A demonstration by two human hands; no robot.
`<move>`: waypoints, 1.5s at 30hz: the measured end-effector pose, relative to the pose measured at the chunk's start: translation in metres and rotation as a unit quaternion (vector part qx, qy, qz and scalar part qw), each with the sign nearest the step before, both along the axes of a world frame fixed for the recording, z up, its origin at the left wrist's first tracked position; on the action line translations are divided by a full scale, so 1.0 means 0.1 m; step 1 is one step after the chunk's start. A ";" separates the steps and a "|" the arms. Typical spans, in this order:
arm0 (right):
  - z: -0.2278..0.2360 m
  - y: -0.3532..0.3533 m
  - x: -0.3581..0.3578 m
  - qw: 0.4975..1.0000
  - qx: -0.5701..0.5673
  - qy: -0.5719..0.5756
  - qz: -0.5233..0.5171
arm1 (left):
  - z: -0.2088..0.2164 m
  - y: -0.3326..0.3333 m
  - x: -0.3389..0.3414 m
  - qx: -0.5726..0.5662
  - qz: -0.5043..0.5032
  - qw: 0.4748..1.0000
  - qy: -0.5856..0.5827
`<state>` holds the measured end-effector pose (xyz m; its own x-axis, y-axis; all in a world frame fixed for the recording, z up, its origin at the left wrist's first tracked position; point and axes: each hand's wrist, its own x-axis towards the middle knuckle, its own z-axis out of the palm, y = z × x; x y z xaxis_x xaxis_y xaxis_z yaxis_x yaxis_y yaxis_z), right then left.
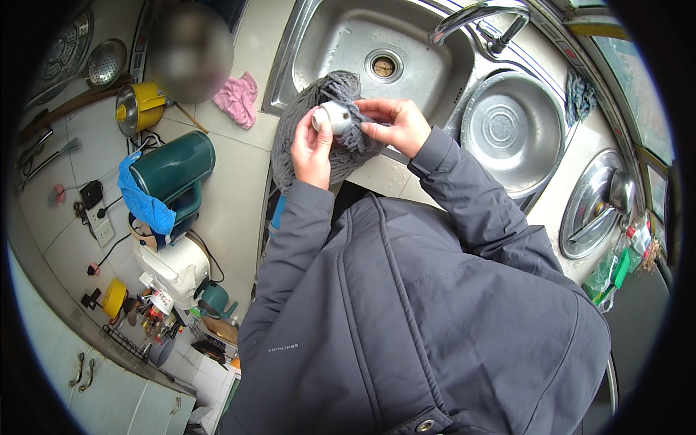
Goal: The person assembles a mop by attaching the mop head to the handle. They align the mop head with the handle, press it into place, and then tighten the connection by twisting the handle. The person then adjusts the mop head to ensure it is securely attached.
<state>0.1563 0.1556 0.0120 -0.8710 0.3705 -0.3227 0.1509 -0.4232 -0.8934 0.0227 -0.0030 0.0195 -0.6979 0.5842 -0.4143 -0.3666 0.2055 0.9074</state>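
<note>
A grey string mop head [288, 125] hangs in front of me at the near left edge of the sink. Its round white plastic socket [333, 118], with small dark holes, faces up among the strands. My left hand [312, 155] is closed round the left side of this socket, thumb on the near side. On the other side, my right hand [400, 125] is closed, its thumb and fingers pinching grey strands beside the socket. The fingertips of both hands are partly hidden by the socket and strands.
Beyond the mop lies the steel sink [312, 43] with a chrome faucet [482, 14]. A metal basin [511, 130] stands at right, near a round lid [580, 225]. On the left counter are a pink cloth [237, 99] and a green kettle [172, 168] with a blue cloth [148, 199].
</note>
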 end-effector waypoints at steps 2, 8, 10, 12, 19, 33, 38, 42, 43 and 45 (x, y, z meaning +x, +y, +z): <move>-0.06 0.01 0.00 0.999 0.040 0.000 -0.026 | 0.03 0.05 0.08 0.000 -0.038 0.997 0.068; -0.27 0.09 0.04 0.995 0.048 -0.018 -0.088 | 0.13 0.21 0.26 -0.057 -0.151 0.943 0.290; -0.32 0.10 0.03 0.991 0.093 -0.040 -0.089 | 0.16 0.23 0.28 -0.074 -0.185 0.927 0.319; -0.35 0.09 0.02 0.989 0.088 -0.059 -0.101 | 0.17 0.26 0.29 -0.077 -0.205 0.905 0.364; -0.59 0.07 0.01 0.977 -0.018 -0.109 -0.183 | 0.03 0.31 0.28 -0.021 -0.152 0.962 0.225; -0.77 0.06 0.17 0.942 -0.285 0.043 -0.171 | 0.01 0.31 0.26 -0.073 -0.179 0.913 0.359; -0.87 0.04 0.21 0.920 -0.344 0.074 -0.172 | 0.07 0.34 0.30 -0.069 -0.214 0.892 0.392; -0.91 0.05 0.22 0.917 -0.356 0.103 -0.146 | 0.10 0.34 0.31 -0.078 -0.231 0.878 0.412; -0.91 0.05 0.23 0.917 -0.359 0.101 -0.144 | 0.10 0.34 0.30 -0.078 -0.231 0.879 0.411; -0.92 0.06 0.23 0.916 -0.363 0.096 -0.143 | 0.11 0.34 0.30 -0.079 -0.232 0.880 0.407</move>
<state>0.1793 0.1612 -0.0801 -0.8381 0.3403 -0.4263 -0.1887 -0.9142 -0.3587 0.0525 0.0312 0.0304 -0.5030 0.8642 0.0113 0.5483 0.3089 0.7772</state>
